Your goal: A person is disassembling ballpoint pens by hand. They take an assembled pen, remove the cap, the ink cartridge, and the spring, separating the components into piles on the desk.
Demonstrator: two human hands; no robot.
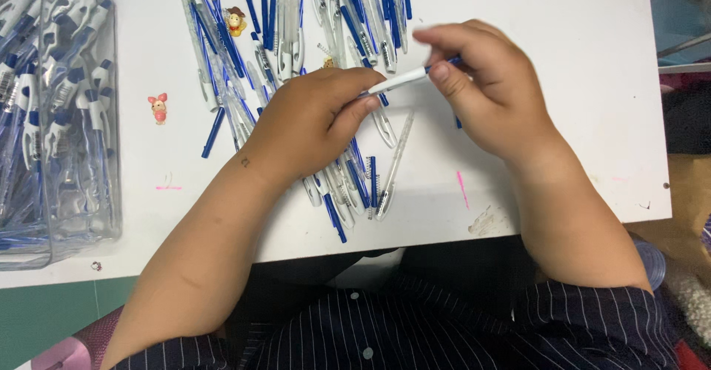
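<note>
From the head camera, both hands meet over a white tabletop (578, 59) and share one slim white plastic pen with a blue tip (406, 79). The left hand (315, 122) has its fingers curled and pressed together, thumb and forefinger pinching the pen's near end; the right hand (489, 92) pinches the far, blue end between thumb and bent fingertips — the pen lies slanted between them, just above the table. Under and behind the left hand lies a loose scatter of clear pen barrels and blue refills and caps (244, 51), some trailing down towards the table's near edge. To the left stands a clear plastic tub filled with blue-and-white pens (55, 111). Two small cartoon figurines rest on the table — a pink one (158, 108) beside the tub, a yellow-brown one (235, 20) among the parts.
</note>
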